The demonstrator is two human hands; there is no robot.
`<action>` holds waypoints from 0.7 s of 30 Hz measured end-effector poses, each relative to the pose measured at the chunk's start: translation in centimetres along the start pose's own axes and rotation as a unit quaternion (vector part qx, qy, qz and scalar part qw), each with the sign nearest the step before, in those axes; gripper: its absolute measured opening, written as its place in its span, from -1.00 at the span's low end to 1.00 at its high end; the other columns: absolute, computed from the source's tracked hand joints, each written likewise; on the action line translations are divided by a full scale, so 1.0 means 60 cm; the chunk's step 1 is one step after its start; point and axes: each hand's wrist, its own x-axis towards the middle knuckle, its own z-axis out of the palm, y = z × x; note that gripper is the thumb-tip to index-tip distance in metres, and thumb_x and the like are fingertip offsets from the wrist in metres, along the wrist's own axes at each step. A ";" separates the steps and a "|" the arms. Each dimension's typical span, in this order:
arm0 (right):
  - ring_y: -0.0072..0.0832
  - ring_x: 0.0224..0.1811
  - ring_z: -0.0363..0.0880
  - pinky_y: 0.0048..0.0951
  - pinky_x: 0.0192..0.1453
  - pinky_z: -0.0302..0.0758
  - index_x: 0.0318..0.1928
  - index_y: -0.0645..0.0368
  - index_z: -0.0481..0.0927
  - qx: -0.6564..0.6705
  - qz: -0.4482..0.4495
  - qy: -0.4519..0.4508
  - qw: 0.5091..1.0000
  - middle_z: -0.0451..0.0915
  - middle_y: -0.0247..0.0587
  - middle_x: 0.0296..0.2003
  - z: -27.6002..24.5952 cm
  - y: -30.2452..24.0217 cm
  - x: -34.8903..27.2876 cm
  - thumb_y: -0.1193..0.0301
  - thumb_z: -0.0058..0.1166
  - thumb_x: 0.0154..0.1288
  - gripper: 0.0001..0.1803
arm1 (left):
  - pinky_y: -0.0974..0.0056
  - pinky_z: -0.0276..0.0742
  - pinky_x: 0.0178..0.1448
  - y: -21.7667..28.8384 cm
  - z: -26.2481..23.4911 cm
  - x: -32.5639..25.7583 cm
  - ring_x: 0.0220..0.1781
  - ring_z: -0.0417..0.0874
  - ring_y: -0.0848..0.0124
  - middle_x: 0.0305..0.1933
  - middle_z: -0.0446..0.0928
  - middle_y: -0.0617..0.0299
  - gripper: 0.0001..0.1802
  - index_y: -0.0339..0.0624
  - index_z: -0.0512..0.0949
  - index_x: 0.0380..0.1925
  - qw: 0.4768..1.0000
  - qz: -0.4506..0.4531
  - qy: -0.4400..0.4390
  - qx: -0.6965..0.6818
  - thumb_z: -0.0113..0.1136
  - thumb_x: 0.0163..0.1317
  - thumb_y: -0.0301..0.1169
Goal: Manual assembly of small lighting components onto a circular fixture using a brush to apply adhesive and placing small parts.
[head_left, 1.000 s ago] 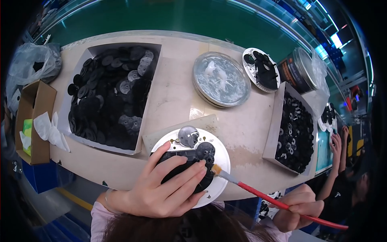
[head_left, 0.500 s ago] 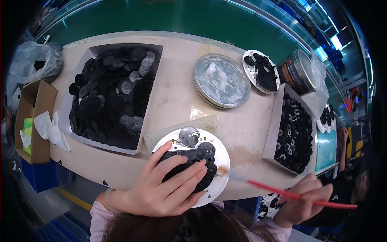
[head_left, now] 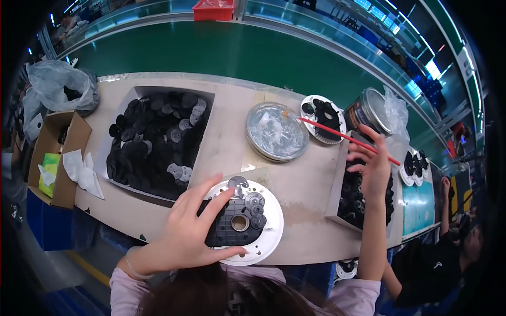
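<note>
My left hand [head_left: 192,226] is spread over the left side of a white round base [head_left: 273,226], its thumb at the lower edge and fingertips near the top. On this base lies a black ribbed plate [head_left: 224,224] with a round hole, beside several dark gears [head_left: 256,209] and a grey disc [head_left: 238,184]. Raised at the right, my right hand [head_left: 371,158] grips a thin brush [head_left: 342,135] with a red handle. The brush's tip is over the round, film-covered tin [head_left: 278,131]; whether it touches cannot be told.
A box of black and grey discs [head_left: 211,113] stands left, a box of small black parts [head_left: 337,192] right. Other white bases with black parts [head_left: 324,118] lie by a large tin [head_left: 371,113]. A cardboard box [head_left: 79,131] sits far left. Another person [head_left: 448,253] is at far right.
My right hand has swung up and away, carrying the brush from the gears to the tin. My left fingers have spread, uncovering the plate's hole. The head view has shifted.
</note>
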 end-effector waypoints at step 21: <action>-0.73 -0.58 0.25 -0.74 -0.53 0.18 -0.27 0.17 0.35 -0.198 -0.203 0.550 0.785 0.38 -0.38 -0.51 -0.380 0.088 -0.312 0.40 -0.22 0.36 -0.88 | 0.27 0.38 0.03 -0.195 -0.029 0.415 -0.09 0.51 0.18 -0.13 0.48 -0.07 -0.30 -0.37 0.45 -0.14 0.987 -0.101 0.026 0.123 0.35 -0.21 -0.06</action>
